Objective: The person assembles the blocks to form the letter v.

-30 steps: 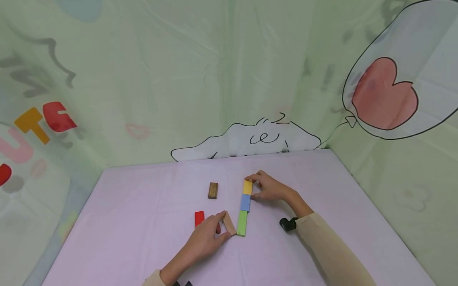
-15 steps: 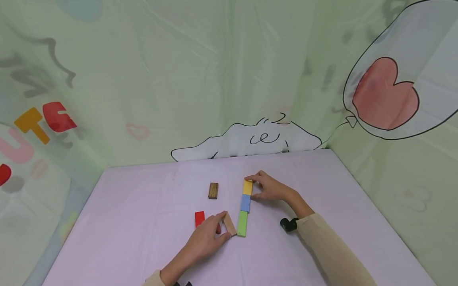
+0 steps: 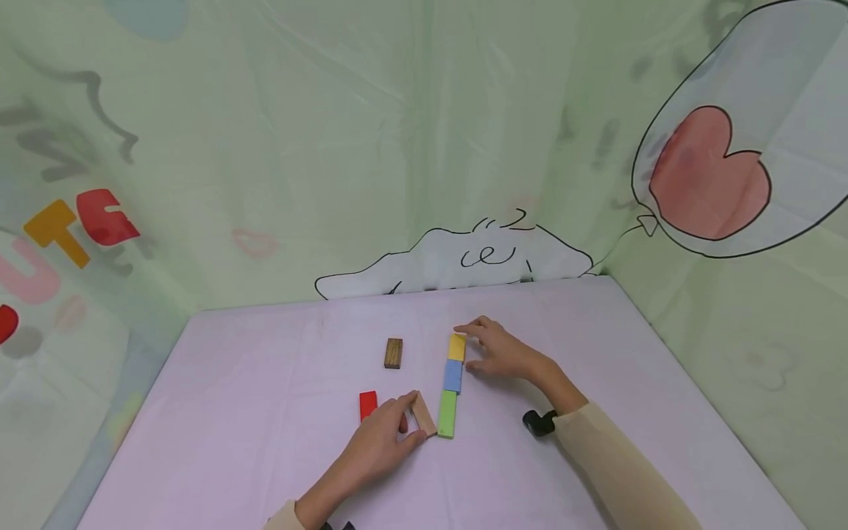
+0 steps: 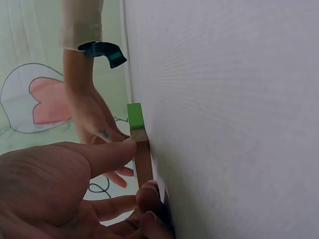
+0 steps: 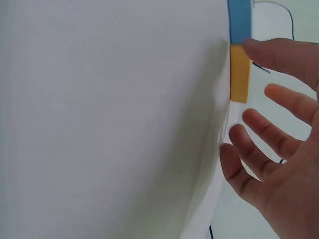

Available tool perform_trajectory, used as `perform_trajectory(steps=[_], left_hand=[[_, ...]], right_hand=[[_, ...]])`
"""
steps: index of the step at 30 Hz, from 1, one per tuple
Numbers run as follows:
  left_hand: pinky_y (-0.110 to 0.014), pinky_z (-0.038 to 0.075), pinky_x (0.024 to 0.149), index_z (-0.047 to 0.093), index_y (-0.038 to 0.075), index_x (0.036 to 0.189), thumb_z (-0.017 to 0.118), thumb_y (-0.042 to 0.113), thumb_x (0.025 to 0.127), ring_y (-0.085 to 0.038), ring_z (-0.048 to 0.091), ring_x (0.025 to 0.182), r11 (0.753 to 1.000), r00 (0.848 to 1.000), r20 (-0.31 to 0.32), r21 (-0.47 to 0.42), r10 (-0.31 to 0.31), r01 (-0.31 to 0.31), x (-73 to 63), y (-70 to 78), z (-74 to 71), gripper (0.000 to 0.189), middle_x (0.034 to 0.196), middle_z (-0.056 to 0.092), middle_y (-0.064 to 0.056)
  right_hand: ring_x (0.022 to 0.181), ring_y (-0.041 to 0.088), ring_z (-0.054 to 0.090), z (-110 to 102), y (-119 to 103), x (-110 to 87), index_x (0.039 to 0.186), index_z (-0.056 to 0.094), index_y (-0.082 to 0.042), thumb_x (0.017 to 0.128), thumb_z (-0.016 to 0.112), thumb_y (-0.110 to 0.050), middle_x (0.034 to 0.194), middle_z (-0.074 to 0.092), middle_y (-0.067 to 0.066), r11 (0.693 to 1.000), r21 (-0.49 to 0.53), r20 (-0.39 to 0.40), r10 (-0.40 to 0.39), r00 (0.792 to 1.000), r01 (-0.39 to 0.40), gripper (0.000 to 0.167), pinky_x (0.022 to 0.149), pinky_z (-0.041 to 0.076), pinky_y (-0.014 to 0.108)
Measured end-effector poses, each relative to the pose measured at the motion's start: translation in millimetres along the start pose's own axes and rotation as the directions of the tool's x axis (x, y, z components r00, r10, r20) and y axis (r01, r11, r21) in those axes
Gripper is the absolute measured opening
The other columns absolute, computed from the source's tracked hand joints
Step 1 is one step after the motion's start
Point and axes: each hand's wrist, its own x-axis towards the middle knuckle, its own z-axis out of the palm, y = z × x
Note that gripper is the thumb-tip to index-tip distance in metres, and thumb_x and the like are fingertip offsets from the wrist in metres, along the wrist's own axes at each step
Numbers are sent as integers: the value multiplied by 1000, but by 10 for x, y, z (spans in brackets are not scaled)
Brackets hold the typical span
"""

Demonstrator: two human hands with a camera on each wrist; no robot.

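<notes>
A yellow block (image 3: pixel 456 348), a blue block (image 3: pixel 453 376) and a green block (image 3: pixel 447 414) lie end to end in a line on the table. Left of the green one, a plain wooden block (image 3: pixel 424 415) lies slanted, its near end right at the green block. My left hand (image 3: pixel 380 438) pinches this wooden block between thumb and fingers, seen also in the left wrist view. Beside the yellow block is my right hand (image 3: pixel 503 350), fingers relaxed and spread around it. In the right wrist view the thumb overlaps the blue-yellow joint, while the other fingers stand apart.
A dark brown block (image 3: pixel 394 353) lies farther back, left of the line. Partly hidden behind my left hand is a red block (image 3: pixel 367 404). A pale lilac cloth covers the table (image 3: pixel 265 412); printed green curtains (image 3: pixel 331 147) stand around its far and side edges.
My right hand has eased slightly right, its thumb and fingers loosening from the yellow and blue blocks. The left hand and the wooden block keep their place.
</notes>
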Motion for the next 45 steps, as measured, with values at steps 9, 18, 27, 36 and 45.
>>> perform_trajectory(steps=[9,18,27,36,45], left_hand=[[-22,38,58,54,12,153,80,29,93,-9,46,67,1000,1000,-3,5,6,-6,2,-7,-1,67,85,55,4],[-21,39,58,54,13,153,79,31,94,-8,47,67,1000,1000,0,20,9,-9,3,-32,8,67,86,55,5],[-21,39,59,55,12,152,79,30,94,-6,46,67,999,999,-12,24,30,-29,11,-45,13,65,86,55,5],[-21,38,60,55,10,152,80,28,94,-5,44,68,997,998,-21,33,64,-64,-6,-35,-4,65,87,56,4],[-21,38,59,56,11,151,79,28,94,-5,45,68,998,998,-28,35,58,-57,-4,-45,4,64,86,56,5]], right_hand=[[131,41,59,87,-139,-176,147,58,-4,95,78,-18,150,54,23,996,73,-79,-46,996,52,57,109,53,56],[122,35,66,206,-294,-314,137,65,-3,95,80,-21,155,52,24,993,114,-83,-26,996,35,49,106,55,51],[123,39,68,316,-426,-388,128,69,-2,92,83,-22,154,54,28,997,63,-126,-26,992,34,43,104,57,50],[146,46,52,352,-485,-414,126,71,-5,90,85,-24,158,52,24,999,18,-108,36,994,-34,44,118,45,58],[144,47,53,360,-514,-433,127,71,-3,90,86,-25,157,53,24,1000,-10,-108,26,994,-28,45,117,46,58]])
